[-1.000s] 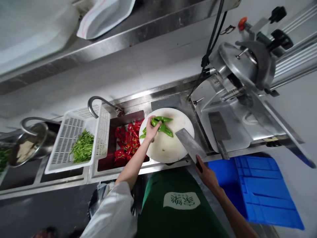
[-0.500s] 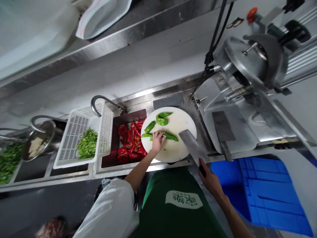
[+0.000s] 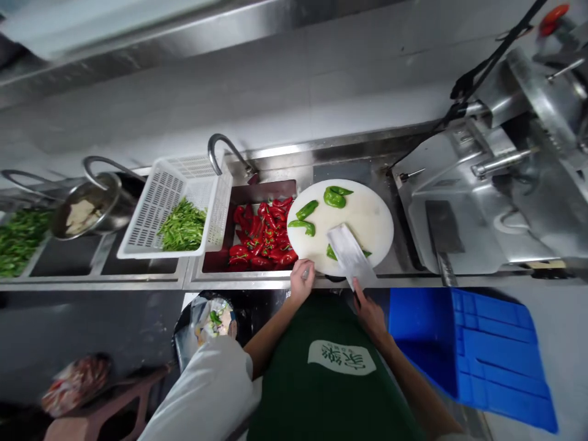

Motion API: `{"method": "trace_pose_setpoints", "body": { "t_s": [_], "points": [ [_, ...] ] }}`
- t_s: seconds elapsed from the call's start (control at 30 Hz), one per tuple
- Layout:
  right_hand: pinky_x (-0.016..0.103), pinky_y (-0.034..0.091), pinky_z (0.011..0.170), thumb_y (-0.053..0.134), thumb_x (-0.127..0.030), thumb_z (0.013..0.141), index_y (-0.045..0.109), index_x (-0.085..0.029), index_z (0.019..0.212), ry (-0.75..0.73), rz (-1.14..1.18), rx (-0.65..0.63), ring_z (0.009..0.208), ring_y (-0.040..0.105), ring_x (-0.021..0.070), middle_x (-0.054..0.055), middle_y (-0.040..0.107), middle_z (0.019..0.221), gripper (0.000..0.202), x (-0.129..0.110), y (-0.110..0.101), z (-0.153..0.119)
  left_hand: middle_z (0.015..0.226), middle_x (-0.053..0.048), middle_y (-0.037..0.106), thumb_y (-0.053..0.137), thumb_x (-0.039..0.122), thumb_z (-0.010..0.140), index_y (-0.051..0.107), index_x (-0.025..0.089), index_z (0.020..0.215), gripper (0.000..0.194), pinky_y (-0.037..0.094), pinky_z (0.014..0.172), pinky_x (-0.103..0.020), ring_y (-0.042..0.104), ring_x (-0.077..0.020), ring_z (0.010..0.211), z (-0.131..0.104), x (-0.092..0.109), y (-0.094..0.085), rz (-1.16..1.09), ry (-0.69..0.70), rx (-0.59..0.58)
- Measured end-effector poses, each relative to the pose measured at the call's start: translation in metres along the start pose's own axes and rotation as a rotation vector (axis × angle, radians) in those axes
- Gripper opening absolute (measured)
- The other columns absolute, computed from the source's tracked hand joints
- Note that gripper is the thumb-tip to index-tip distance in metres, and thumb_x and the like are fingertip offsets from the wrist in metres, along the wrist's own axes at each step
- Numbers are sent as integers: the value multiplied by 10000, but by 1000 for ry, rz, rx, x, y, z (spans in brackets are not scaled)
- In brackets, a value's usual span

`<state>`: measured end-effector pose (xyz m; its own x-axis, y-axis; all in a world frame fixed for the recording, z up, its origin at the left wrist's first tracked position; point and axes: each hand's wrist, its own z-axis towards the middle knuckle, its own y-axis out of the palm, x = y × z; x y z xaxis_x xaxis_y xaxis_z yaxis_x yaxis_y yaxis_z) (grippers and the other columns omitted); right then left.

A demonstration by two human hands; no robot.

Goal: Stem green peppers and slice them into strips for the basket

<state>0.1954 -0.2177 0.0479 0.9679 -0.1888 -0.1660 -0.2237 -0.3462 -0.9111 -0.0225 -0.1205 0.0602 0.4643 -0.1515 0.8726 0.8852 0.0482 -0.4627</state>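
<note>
My right hand (image 3: 370, 315) grips the handle of a cleaver (image 3: 351, 252). Its broad blade lies over the front of the round white cutting board (image 3: 374, 214), partly covering green pepper pieces that show at both sides. At the board's front left edge is my left hand (image 3: 302, 282), fingers curled; whether something small is in them is hidden. Further left on the board lie a green pepper piece (image 3: 307, 210) and a stem-end piece (image 3: 302, 227). A curled green pepper (image 3: 337, 196) rests toward the back.
Red peppers (image 3: 261, 236) fill a sink left of the board, beside a white basket (image 3: 133, 236) of cut greens. To the right are a metal slicer (image 3: 482, 159) and another cleaver (image 3: 444, 226). Below stand a blue bin (image 3: 496, 355) and a lined waste bin (image 3: 215, 318).
My left hand has left the long green pepper and drawn back to the board's front edge. The cleaver has moved in over the board, and the pepper now shows as separate pieces. The view has shifted.
</note>
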Motion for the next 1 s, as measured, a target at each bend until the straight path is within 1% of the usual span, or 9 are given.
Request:
{"method": "trace_pose_setpoints", "body": {
  "t_s": [0.1,0.23,0.33,0.43,0.5,0.57,0.67,0.87,1.0],
  "points": [
    [251,462,620,385,-304,1002,291,-252,1553,11,-58,-7,656,674,190,57,700,779,561,-12,8,-1,969,-95,660,461,387,957,666,195,911,285,518,874,-366,629,-207,944,-27,-22,-43,-3,-50,47],
    [237,411,573,397,-317,986,303,-220,1550,-9,-65,53,605,636,180,51,694,720,580,-8,-13,-5,895,-75,667,475,426,940,660,189,878,307,525,795,-332,628,-190,845,-70,-61,-96,27,-188,137],
    [232,364,543,415,-364,979,336,-212,1538,5,-90,190,570,601,172,63,685,711,585,-5,-30,-14,908,-80,673,484,449,928,667,180,896,328,530,785,-325,633,-192,851,-102,-93,-126,18,-308,192],
    [227,367,555,397,-370,984,281,-169,1556,54,-117,374,621,616,175,99,696,816,618,-14,-23,-23,907,-88,678,509,489,899,674,168,901,361,538,759,-324,645,-198,835,-128,-120,-144,-10,-396,252],
    [228,399,573,384,-340,984,260,-147,1560,77,-134,343,637,630,180,104,695,822,619,-27,-5,-25,896,-92,682,521,520,881,678,162,900,392,541,728,-319,650,-199,812,-138,-131,-151,-21,-441,278],
    [239,432,589,393,-303,978,269,-154,1556,87,-153,177,624,642,187,87,692,763,609,-40,12,-23,898,-97,686,517,533,877,681,156,900,412,543,722,-317,655,-201,814,-141,-137,-154,-26,-461,290],
    [274,467,624,406,-281,974,249,-164,1563,95,-180,25,645,671,217,83,697,729,621,-48,15,-19,903,-97,688,507,521,888,683,151,908,411,543,753,-317,655,-195,831,-137,-138,-154,-49,-438,258],
    [263,440,629,416,-367,981,236,-233,1571,86,-144,151,665,668,216,86,726,796,630,-31,-26,-22,868,-84,685,531,512,878,691,152,885,394,546,739,-312,653,-191,801,-122,-137,-147,-110,-409,158],
    [236,421,610,422,-329,977,231,-164,1570,160,-144,265,639,644,186,102,717,817,644,-33,-6,-24,901,-85,689,529,465,889,699,159,893,351,549,760,-321,651,-195,825,-115,-136,-142,-124,-370,79]
  ]
}}
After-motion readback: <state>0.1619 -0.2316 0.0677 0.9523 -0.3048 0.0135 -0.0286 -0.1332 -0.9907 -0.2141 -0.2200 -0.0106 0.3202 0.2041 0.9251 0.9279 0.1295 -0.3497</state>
